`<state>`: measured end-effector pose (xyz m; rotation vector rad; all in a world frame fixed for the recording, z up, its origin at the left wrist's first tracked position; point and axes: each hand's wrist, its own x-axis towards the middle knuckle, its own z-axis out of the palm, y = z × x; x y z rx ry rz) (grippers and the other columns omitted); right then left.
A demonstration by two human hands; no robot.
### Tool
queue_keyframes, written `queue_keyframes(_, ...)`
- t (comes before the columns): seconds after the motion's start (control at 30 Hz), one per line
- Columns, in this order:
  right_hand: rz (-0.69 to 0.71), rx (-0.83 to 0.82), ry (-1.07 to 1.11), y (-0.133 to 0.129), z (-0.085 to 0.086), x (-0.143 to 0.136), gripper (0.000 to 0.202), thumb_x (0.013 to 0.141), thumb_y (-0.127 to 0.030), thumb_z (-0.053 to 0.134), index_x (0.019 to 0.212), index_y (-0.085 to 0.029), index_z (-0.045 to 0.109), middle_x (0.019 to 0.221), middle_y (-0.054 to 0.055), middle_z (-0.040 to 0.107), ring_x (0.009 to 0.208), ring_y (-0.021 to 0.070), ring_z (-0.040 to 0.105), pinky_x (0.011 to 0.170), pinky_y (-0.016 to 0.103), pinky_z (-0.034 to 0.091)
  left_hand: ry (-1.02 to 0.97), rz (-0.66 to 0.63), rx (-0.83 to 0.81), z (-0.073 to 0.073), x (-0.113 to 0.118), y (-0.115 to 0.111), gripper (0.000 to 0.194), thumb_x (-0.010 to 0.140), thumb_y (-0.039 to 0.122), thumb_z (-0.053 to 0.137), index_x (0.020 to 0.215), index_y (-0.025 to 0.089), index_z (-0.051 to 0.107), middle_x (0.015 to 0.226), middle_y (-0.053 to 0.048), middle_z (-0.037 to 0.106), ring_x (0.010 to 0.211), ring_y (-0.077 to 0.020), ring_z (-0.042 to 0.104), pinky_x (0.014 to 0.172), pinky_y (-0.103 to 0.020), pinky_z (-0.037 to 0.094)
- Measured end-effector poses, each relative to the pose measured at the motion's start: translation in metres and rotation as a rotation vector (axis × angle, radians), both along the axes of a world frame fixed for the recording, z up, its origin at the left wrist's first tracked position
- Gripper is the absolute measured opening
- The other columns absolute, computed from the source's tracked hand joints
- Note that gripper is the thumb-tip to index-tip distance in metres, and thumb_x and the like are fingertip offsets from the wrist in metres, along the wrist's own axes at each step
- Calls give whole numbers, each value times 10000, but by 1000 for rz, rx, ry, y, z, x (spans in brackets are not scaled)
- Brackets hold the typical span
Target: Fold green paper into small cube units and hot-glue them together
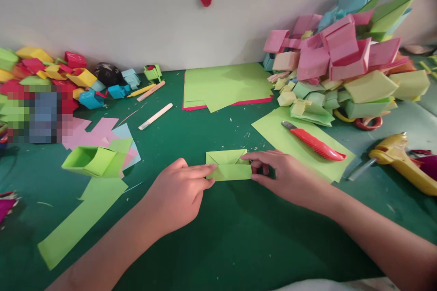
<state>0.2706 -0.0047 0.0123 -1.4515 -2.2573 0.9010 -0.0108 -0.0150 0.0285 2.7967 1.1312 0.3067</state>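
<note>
- One small folded green paper lies on the green table, in front of the person and between two hands
- Left hand: two fingers stretched out, tips slightly apart, resting on the paper's left end; the thumb is hidden, so I cannot tell whether it grips
- Right hand: forefinger on the paper's upper right corner, thumb apart from it, at the right edge
- One knife with a red handle, lying on one loose green sheet beyond the right hand
- One yellow glue gun at the far right
- One stack of green sheets, red showing beneath, against the wall
- Three thin sticks left of the stack: one yellow, two pale
- One open green box and one long green strip on the left
- Two heaps of folded paper, left and right, pieces too overlapped to count
</note>
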Motion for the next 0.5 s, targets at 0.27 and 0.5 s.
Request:
queue_keyframes(0.27,-32,148,-162,-6,0,-8,366,935,-160,535,1284,-222,628,865,27,755,809,239,661,794,407,493,18,11,9,1,0,0,457,894,53,417,990,251,817,1303,19,734,644,-167,593,632,-361,473)
queue_keyframes(0.5,156,521,-269,-21,2,-13,300,989,-200,507,1193,-254,719,1122,113,697,926,285,587,788,444,472,-14,-10,36,-3,2,-2,429,902,39,423,1007,206,803,1307,-36,732,884,-192,728,699,-370,499)
